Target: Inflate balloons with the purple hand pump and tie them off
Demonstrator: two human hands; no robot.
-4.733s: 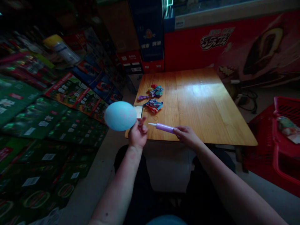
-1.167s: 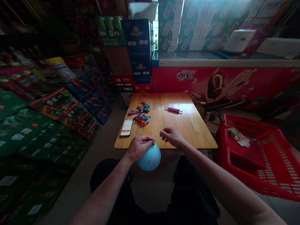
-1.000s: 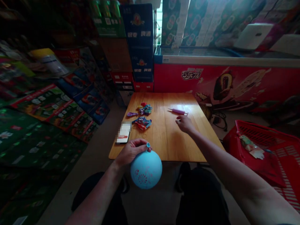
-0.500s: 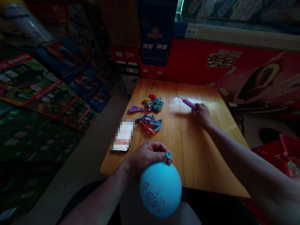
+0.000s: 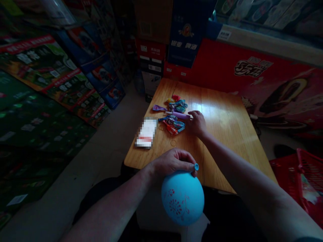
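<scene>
My left hand (image 5: 173,162) is closed, pinching the neck of an inflated light-blue balloon (image 5: 182,198) with a red flower print, which hangs below the near edge of the wooden table (image 5: 222,134). My right hand (image 5: 197,123) is farther out on the table, closed around the handle end of a purple hand pump (image 5: 179,115). The pump's nozzle points left over a heap of uninflated coloured balloons (image 5: 174,114).
A phone (image 5: 145,132) lies near the table's left edge. A rubber band (image 5: 173,143) lies on the wood. Stacked cartons (image 5: 50,84) line the left side. A red freezer (image 5: 264,84) stands behind the table. A red basket (image 5: 305,181) sits at the right.
My right hand has carried the purple pump from the far middle of the table leftward to the balloon heap. My left hand keeps pinching the blue balloon's neck.
</scene>
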